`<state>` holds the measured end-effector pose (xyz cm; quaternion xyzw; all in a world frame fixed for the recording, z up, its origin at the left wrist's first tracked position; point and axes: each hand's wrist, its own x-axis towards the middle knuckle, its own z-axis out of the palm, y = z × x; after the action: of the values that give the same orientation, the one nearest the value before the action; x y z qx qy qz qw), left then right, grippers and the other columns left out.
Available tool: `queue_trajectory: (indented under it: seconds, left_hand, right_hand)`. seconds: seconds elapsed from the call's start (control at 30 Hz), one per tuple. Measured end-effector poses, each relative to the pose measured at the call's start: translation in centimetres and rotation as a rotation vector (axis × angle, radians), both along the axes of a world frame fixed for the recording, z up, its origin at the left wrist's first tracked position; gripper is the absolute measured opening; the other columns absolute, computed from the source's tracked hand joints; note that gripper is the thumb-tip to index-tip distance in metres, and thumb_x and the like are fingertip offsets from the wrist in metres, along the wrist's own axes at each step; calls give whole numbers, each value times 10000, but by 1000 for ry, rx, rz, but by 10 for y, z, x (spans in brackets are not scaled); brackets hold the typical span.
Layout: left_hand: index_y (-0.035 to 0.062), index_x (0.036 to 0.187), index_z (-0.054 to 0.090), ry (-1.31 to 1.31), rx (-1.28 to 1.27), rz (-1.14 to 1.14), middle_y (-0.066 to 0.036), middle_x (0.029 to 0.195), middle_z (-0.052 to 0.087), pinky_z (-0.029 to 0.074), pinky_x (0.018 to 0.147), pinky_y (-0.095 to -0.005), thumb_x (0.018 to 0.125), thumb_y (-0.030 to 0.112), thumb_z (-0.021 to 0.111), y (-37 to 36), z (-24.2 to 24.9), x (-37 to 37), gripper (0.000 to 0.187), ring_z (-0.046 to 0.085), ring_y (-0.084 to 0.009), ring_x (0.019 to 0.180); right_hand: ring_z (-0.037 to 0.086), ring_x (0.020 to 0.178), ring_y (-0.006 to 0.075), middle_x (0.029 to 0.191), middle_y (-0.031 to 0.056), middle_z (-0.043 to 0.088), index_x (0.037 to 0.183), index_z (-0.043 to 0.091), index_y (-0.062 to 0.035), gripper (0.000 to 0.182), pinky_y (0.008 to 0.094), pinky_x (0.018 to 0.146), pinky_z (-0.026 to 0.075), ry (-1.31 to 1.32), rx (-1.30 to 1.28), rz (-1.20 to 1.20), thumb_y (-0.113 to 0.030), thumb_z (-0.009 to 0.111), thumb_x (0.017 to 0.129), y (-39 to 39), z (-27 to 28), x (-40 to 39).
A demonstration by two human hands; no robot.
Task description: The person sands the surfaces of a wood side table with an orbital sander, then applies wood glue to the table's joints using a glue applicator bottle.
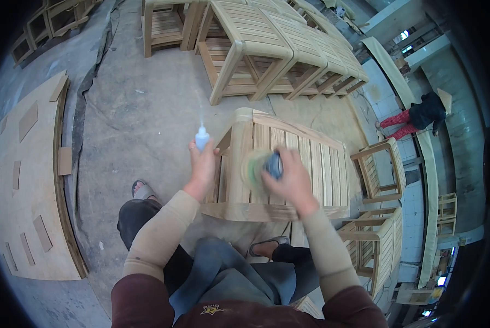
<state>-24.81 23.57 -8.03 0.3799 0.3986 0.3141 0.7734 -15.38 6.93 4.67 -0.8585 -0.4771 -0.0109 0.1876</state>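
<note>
My left hand [202, 168] is wrapped round a small pale squeeze bottle [202, 140], held upright with its thin nozzle pointing away from me. Just to the right, my right hand [292, 180] grips the dark blue body of a sander [274, 165]. The sander's yellow-green lower part is smeared by motion over the near-left edge of a slatted wooden stool [321, 177]. Light wooden slats run along the stool's top, and its rounded edge rail lies beside my left hand.
Several similar wooden pieces [261, 38] stand in a row at the back. More slatted furniture [379, 169] is at the right, near a bending person [426, 112]. A plywood board [29, 191] with thin strips lies on the left. The floor [141, 98] is concrete.
</note>
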Motion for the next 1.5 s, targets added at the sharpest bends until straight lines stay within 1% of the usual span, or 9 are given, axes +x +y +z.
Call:
queue_trajectory:
  seconds: [0.13, 0.2, 0.43, 0.57, 0.73, 0.93, 1.07, 1.23, 1.5]
  left_hand:
    - [125, 1261, 366, -18, -63, 28, -37, 1126, 501, 421, 766, -289, 940, 306, 554, 15, 13, -28, 413, 578, -141, 951]
    - [136, 1227, 384, -36, -77, 51, -34, 1120, 511, 421, 757, -285, 946, 297, 547, 19, 18, -36, 362, 588, -133, 929]
    - [148, 1196, 401, -85, -107, 54, -34, 1103, 522, 424, 752, -283, 947, 272, 551, 12, 22, -31, 316, 595, -139, 912]
    - [150, 1192, 407, -112, -119, 4, -27, 1092, 522, 424, 741, -274, 938, 269, 571, 6, 34, -23, 325, 594, -134, 910]
    - [141, 1196, 401, -128, -121, -39, -3, 1051, 517, 431, 728, -266, 938, 278, 585, 7, 32, -21, 346, 587, -112, 894]
    - [84, 1184, 388, -102, -138, -46, -20, 1048, 505, 430, 719, -272, 948, 227, 583, 3, 24, -18, 337, 557, -95, 856]
    - [113, 1205, 388, -143, -132, -66, -9, 1028, 505, 435, 721, -262, 941, 247, 590, -2, 21, -15, 359, 575, -100, 870]
    - [105, 1218, 383, -95, -44, -97, -10, 1021, 507, 427, 691, -244, 950, 240, 578, -9, 5, -4, 359, 563, -91, 843]
    - [119, 1203, 385, -85, -97, -143, 5, 1010, 493, 419, 678, -241, 952, 246, 579, -29, -2, 7, 341, 524, -78, 822]
  right_hand:
    - [597, 835, 388, 984, 192, 517, 1167, 521, -58, 534, 431, 703, 508, 52, 5, 94, -230, 754, 719, -25, 9, -45]
    - [584, 901, 376, 1024, 194, 531, 1171, 517, -42, 543, 406, 761, 501, 109, -78, 87, -205, 756, 712, -22, 13, -53]
    - [582, 965, 403, 1059, 220, 564, 1184, 528, -70, 571, 448, 831, 483, 0, 10, -39, -350, 718, 724, 83, -14, 54]
    - [595, 947, 416, 1040, 234, 558, 1148, 518, -84, 525, 458, 817, 499, -67, 13, -128, -349, 696, 731, 147, -22, 114]
    - [597, 969, 414, 1064, 243, 561, 1162, 514, -80, 537, 454, 835, 499, -59, -9, -213, -341, 698, 730, 186, -18, 123]
    - [593, 992, 418, 1082, 260, 563, 1173, 505, -59, 565, 455, 855, 494, -86, -32, -230, -366, 687, 735, 171, -22, 135]
    - [587, 1007, 432, 1103, 288, 566, 1195, 501, -62, 594, 456, 865, 490, -81, -51, -329, -388, 683, 732, 140, -29, 180]
    - [590, 996, 441, 1103, 291, 565, 1181, 502, -61, 577, 462, 866, 489, -97, -67, -400, -381, 682, 735, 139, -27, 164]
    - [597, 973, 438, 1113, 269, 533, 1158, 489, -67, 522, 473, 837, 499, -23, -36, -240, -348, 674, 759, 173, -19, 101]
